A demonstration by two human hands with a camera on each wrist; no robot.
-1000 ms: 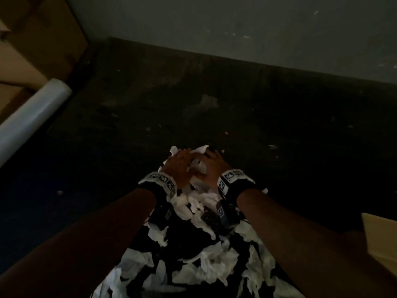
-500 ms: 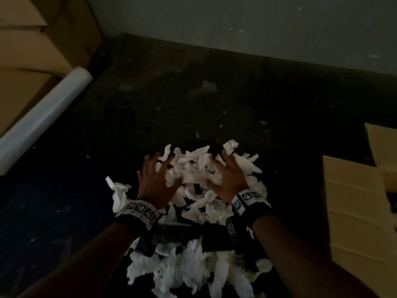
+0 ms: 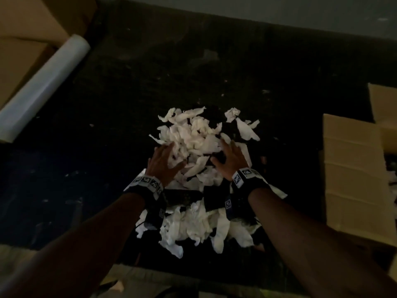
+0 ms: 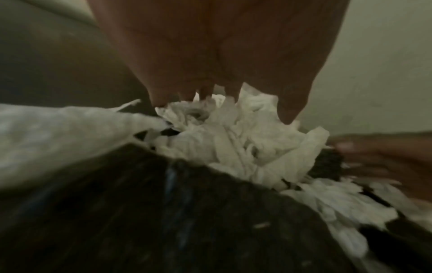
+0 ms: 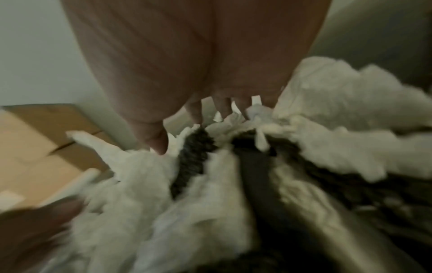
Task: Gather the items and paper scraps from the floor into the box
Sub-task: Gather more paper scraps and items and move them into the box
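Note:
A heap of white paper scraps (image 3: 197, 138) lies on the dark floor (image 3: 193, 67) in the middle of the head view, with more scraps (image 3: 193, 224) nearer me between my forearms. My left hand (image 3: 164, 160) lies flat on the heap's left side, fingers spread. My right hand (image 3: 229, 157) lies flat on its right side, fingers spread too. A dark item (image 3: 214, 117) shows among the scraps at the far end. In the left wrist view the left hand (image 4: 210, 92) touches the scraps (image 4: 245, 144). In the right wrist view the right hand (image 5: 210, 110) presses on scraps (image 5: 151, 184) with dark bits between.
An open cardboard box (image 3: 352, 168) stands at the right, its flap towards me. A white roll (image 3: 43, 87) leans by stacked cardboard boxes (image 3: 25, 39) at the upper left. A pale wall (image 3: 279, 11) runs along the back.
My hands have gone from bunched together at the heap's far end to spread flat on its two sides, dragging scraps nearer. The view swung so the box at the right came in.

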